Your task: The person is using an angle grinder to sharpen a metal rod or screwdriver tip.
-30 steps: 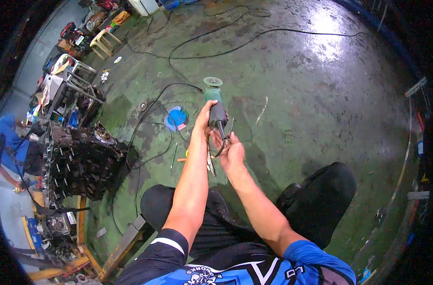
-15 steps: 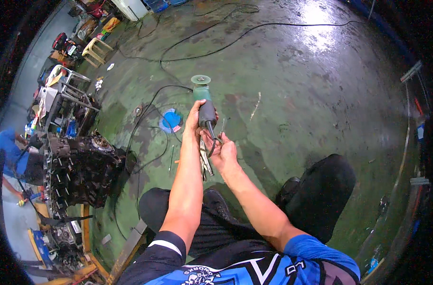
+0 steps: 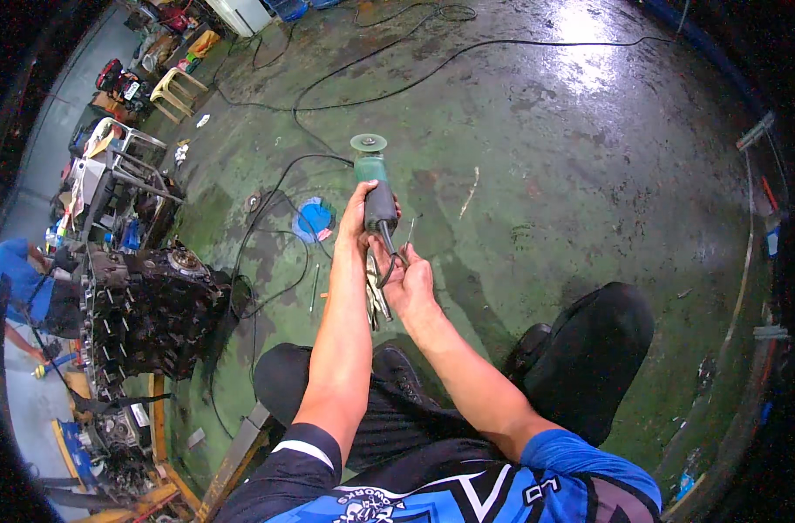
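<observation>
My left hand (image 3: 359,211) is wrapped round the dark grey body of an angle grinder (image 3: 379,202), which points away from me. At the far end of its green head sits a flat, pale green disc (image 3: 369,145). Just behind the tool, my right hand (image 3: 412,281) is closed on the grinder's black power cord (image 3: 388,240), which bends into a loop by the fingers. A thin rod (image 3: 412,228) shows beside my right thumb; whether it is held or lies on the floor is unclear. Metal hand tools (image 3: 377,296) lie below, partly hidden by my left forearm.
A greasy engine block (image 3: 153,309) stands at the left, with a person in blue (image 3: 18,283) beyond it. On the green floor lie a blue round item (image 3: 314,220), a slim rod (image 3: 315,289) and a long black cable (image 3: 397,91). A stool (image 3: 176,94) stands far left.
The grinder's disc end has risen very slightly away from me. Both hands keep their grip, and the right one has barely shifted.
</observation>
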The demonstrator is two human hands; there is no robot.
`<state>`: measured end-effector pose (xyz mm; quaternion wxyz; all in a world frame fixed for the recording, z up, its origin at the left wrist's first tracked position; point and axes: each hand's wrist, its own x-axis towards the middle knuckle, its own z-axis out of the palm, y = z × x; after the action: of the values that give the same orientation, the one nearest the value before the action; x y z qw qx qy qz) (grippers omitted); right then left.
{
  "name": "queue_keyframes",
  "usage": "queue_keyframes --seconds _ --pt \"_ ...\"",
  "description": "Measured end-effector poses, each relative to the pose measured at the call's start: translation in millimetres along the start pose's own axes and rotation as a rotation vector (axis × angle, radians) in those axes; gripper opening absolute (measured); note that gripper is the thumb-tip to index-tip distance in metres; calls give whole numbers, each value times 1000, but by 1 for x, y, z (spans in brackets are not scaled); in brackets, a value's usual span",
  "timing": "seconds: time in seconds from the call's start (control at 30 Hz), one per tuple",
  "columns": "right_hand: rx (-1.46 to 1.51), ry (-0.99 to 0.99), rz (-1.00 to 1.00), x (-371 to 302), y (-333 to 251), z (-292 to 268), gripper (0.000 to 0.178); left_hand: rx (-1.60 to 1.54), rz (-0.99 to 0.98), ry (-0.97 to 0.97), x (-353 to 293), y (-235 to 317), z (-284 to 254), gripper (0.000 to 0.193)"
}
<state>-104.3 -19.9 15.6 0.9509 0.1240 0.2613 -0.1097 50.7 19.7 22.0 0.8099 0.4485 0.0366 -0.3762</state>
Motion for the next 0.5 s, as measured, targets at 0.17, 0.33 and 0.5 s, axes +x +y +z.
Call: queue_keyframes --seconds 0.17,0.33,0.5 --pt "-51 -3 -6 7 11 -11 21 16 -16 -12 -12 10 -14 44" --pt "-936 -283 -499 91 -63 -82 23 24 -35 -130 16 -12 49 43" --pt "-1190 -59 -729 60 -63 -1 28 139 -35 84 -35 17 -19 45"
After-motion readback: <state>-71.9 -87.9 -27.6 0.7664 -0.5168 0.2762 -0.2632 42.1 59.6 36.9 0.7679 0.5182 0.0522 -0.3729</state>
